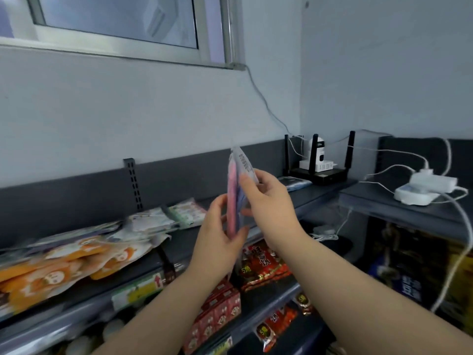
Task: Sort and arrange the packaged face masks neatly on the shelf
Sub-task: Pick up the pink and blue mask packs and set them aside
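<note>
So right now I'm mid-sort. My left hand (220,239) and right hand (273,203) both have fingers curled round a thin stack of mask packets (232,201), held upright and edge-on above the dark grey shelf (330,189). Next I reckon it needs squaring up, then laying flat near the messy orange packets (64,267) and white-green packets (163,216). A router (320,175) and power strip (425,190) sit off right, with a window (115,21) up on the pale wall.
</note>
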